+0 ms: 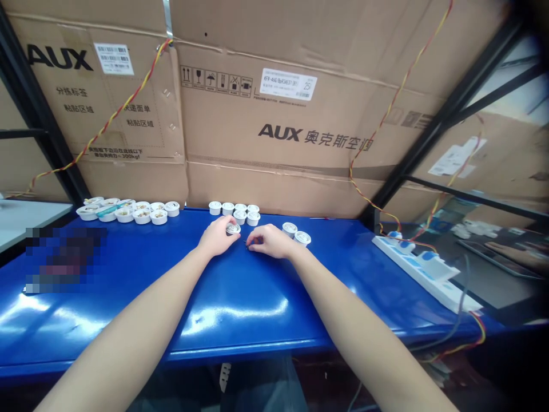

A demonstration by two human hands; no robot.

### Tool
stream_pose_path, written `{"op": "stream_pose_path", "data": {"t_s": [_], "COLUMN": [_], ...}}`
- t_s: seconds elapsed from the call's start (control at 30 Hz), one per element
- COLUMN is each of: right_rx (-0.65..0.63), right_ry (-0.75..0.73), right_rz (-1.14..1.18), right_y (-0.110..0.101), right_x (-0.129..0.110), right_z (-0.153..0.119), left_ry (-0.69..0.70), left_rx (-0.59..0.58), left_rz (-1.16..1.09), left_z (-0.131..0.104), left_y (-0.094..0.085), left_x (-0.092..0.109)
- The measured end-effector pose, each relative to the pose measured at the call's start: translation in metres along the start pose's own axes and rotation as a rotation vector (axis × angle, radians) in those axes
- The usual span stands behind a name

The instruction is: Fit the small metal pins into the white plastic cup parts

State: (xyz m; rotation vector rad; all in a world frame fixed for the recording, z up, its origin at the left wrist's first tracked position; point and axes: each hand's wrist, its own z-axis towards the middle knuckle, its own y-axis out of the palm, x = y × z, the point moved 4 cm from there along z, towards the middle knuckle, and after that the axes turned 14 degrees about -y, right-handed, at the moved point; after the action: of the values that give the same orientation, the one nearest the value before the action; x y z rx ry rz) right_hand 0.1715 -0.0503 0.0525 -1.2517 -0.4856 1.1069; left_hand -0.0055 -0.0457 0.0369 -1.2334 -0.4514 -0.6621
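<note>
My left hand (217,236) is closed around a small round white cup (233,228) near the middle of the blue table (240,297). Just right of it, my right hand (266,241) pinches a tiny dark item (246,245), too small to make out. Beyond my hands stands a group of several white cups (240,216). Two more white cups (302,238) stand to the right of my right hand, close together.
At the back left are several filled white cups (124,214), with a teal object (109,209) lying across some. A white power strip (422,272) runs along the right edge. Cardboard (274,154) stands behind the table. Another person's hand (514,257) shows far right.
</note>
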Motion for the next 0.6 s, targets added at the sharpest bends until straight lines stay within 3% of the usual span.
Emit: {"op": "stream_pose_path", "data": {"t_s": [0.3, 0.6], "right_rx": [-0.073, -0.099], "right_ry": [0.024, -0.002], "right_rz": [-0.020, -0.071], "right_y": [0.009, 0.009], "right_x": [0.003, -0.012], "right_z": [0.001, 0.006], "left_ry": [-0.029, -0.013], "left_rx": [-0.015, 0.002], "left_rz": [0.011, 0.019], "left_z": [0.000, 0.000], "left_y": [0.001, 0.002], "left_x": [0.001, 0.001]}}
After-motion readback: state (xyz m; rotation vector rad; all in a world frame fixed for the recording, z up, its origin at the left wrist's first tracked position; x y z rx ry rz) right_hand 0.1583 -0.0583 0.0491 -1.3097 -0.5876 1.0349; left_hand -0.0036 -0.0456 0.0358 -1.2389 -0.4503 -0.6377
